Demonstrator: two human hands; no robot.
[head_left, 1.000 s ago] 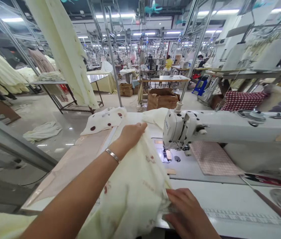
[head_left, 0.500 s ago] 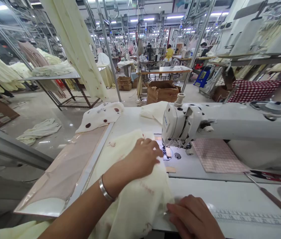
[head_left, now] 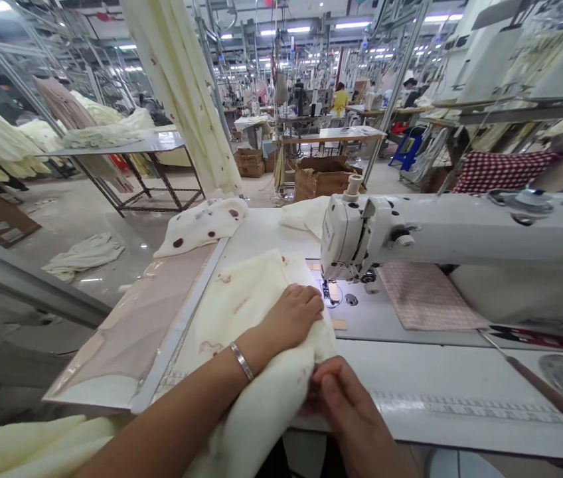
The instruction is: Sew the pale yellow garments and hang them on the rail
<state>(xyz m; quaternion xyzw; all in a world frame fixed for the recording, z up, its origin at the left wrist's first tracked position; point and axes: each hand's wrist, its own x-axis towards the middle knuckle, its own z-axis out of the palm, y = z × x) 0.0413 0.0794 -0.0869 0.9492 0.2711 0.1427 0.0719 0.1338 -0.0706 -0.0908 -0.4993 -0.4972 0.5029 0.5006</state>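
A cream printed fabric (head_left: 256,285) lies on the sewing table left of the needle, its lower part bunched and hanging over the front edge. My left hand (head_left: 294,320), with a silver bracelet at the wrist, rests on its right edge. The fingers are bent and close together on the cloth; the thumb is hidden. Lower down, my right hand (head_left: 344,398) pinches the fabric's edge between thumb and fingers. The white sewing machine (head_left: 351,236) stands just right of my left hand, its lit presser foot (head_left: 330,292) beside the cloth's edge.
A pink checked cloth (head_left: 425,299) lies under the machine arm. Red-handled scissors (head_left: 535,336) and a dark-handled tool (head_left: 535,382) are at the right. Spotted white cloth (head_left: 202,226) sits at the back left, above a pink covered panel (head_left: 137,325). Cardboard boxes (head_left: 321,178) stand behind.
My right hand has moved up and left from the table front and now pinches the fabric, lifting and folding its near part. My left hand has settled lower on the cloth. The view has shifted slightly.
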